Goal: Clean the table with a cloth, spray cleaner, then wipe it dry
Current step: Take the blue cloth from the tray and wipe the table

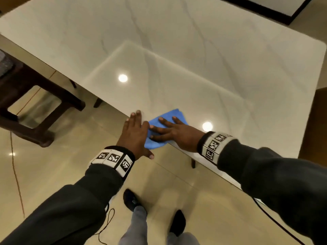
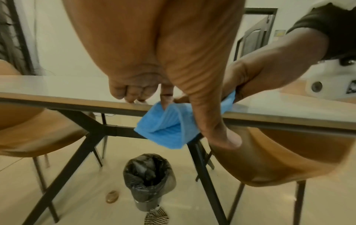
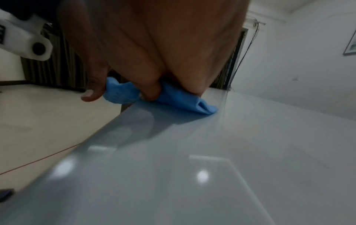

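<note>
A folded blue cloth (image 1: 174,114) lies on the near edge of the glossy white marble table (image 1: 177,59), and part of it hangs over the edge (image 2: 163,129). My right hand (image 1: 171,131) lies flat on the cloth with its fingers spread and presses it down (image 3: 183,97). Just left of it, my left hand (image 1: 135,131) is held against the table's edge with straight fingers. Its fingertips (image 2: 133,97) touch the rim, and its thumb (image 2: 221,134) points down beside the hanging cloth. No spray bottle is in view.
A dark wooden chair (image 1: 35,106) stands on the floor to the left. In the left wrist view, a bin with a black liner (image 2: 148,179) sits under the table between black legs (image 2: 77,152) and brown chairs (image 2: 279,159). My feet (image 1: 134,200) stand near the edge.
</note>
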